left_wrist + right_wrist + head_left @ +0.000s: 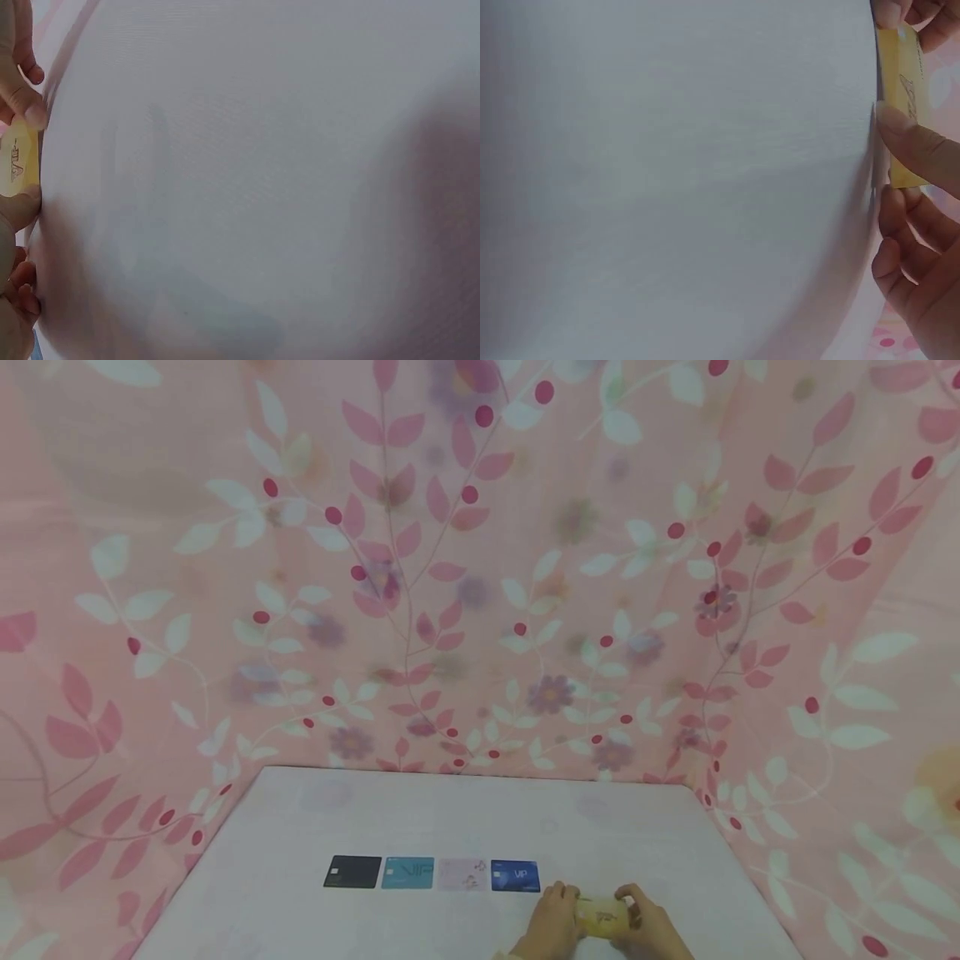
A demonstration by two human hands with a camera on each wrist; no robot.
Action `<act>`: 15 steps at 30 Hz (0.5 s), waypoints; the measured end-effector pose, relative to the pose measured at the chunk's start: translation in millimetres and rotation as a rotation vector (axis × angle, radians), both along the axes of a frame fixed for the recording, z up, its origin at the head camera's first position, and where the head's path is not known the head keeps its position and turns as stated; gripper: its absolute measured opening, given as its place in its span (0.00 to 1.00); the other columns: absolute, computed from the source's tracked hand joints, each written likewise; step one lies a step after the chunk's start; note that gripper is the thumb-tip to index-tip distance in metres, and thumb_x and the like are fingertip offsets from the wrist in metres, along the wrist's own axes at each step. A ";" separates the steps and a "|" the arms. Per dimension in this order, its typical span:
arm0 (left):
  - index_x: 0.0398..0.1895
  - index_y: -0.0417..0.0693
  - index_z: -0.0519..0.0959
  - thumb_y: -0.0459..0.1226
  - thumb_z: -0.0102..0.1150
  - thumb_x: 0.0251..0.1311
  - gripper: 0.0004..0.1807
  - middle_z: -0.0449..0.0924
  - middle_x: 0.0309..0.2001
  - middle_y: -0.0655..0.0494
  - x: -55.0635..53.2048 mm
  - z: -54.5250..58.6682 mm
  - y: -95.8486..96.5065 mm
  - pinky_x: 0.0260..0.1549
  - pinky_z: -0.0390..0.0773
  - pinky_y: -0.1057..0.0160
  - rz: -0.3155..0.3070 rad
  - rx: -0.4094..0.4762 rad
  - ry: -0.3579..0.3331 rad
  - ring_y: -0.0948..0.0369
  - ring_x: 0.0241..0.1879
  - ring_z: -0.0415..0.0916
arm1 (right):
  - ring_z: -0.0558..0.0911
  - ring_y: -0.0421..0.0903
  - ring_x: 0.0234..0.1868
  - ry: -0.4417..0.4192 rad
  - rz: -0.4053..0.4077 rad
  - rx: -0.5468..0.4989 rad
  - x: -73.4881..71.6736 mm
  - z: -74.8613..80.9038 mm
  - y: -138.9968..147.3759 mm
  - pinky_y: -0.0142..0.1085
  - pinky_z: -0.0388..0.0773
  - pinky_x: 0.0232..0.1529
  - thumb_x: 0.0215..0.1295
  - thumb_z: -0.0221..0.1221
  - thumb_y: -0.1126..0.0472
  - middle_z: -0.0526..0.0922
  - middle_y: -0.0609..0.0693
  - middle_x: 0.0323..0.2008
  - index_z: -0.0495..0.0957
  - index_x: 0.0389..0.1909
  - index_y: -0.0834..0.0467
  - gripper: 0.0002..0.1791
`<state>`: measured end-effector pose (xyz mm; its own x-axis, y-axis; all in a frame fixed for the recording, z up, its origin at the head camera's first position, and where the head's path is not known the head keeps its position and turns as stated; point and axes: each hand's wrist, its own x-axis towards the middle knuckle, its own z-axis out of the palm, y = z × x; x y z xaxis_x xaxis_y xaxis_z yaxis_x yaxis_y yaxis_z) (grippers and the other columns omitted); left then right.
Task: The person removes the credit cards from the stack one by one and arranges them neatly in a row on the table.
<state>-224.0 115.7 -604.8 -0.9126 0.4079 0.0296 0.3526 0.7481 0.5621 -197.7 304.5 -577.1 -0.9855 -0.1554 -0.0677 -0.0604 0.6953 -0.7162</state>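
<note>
A yellow card point(602, 917) with dark printed lettering is held between both hands near the front right of the table. My left hand point(552, 920) pinches its left end; in the left wrist view the thumb point(24, 204) presses on its face. At the other end, my right hand point(654, 930) grips the card, its thumb point(915, 141) lying across the printed face in the right wrist view. Just left of the hands, a blue VIP card point(515, 876) ends a row with a pale floral card point(462, 874), a teal VIP card point(407, 872) and a black card point(352, 872).
The row of cards lies flat on a white-covered table point(450, 810), spaced by narrow gaps. Pink floral fabric point(480, 610) hangs behind the table's back edge and along both sides.
</note>
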 end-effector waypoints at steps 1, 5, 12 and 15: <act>0.49 0.49 0.75 0.43 0.69 0.49 0.23 0.70 0.38 0.60 0.5 -1.3 -1.1 0.43 0.73 0.67 -0.005 0.006 0.026 0.67 0.38 0.68 | 0.76 0.45 0.27 0.012 0.003 0.008 1.7 -1.3 0.2 0.40 0.76 0.28 0.40 0.70 0.68 0.76 0.51 0.28 0.67 0.49 0.64 0.32; 0.47 0.48 0.75 0.43 0.69 0.48 0.23 0.69 0.38 0.61 0.4 -5.7 -4.7 0.43 0.73 0.68 -0.020 0.018 0.088 0.67 0.38 0.68 | 0.75 0.43 0.27 0.031 -0.034 0.031 6.7 -8.2 -0.3 0.36 0.75 0.28 0.38 0.71 0.68 0.75 0.49 0.28 0.67 0.53 0.66 0.37; 0.47 0.49 0.76 0.43 0.70 0.48 0.22 0.69 0.38 0.62 0.5 -4.4 -9.2 0.44 0.73 0.68 -0.043 0.032 0.053 0.68 0.39 0.69 | 0.71 0.38 0.25 0.085 -0.079 0.057 6.6 -12.2 0.8 0.30 0.71 0.26 0.36 0.72 0.66 0.75 0.47 0.26 0.72 0.54 0.67 0.38; 0.48 0.48 0.76 0.42 0.69 0.48 0.23 0.70 0.39 0.62 -0.6 -3.1 -10.2 0.46 0.73 0.68 -0.041 0.041 0.033 0.68 0.40 0.69 | 0.70 0.35 0.24 0.094 -0.033 0.046 4.7 -10.2 2.7 0.29 0.70 0.25 0.38 0.73 0.63 0.76 0.46 0.26 0.71 0.54 0.69 0.38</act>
<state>-224.5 105.5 -607.9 -0.8934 0.4426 0.0774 0.4015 0.7091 0.5796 -192.9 307.2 -587.3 -0.9924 -0.1212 0.0186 -0.1019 0.7301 -0.6757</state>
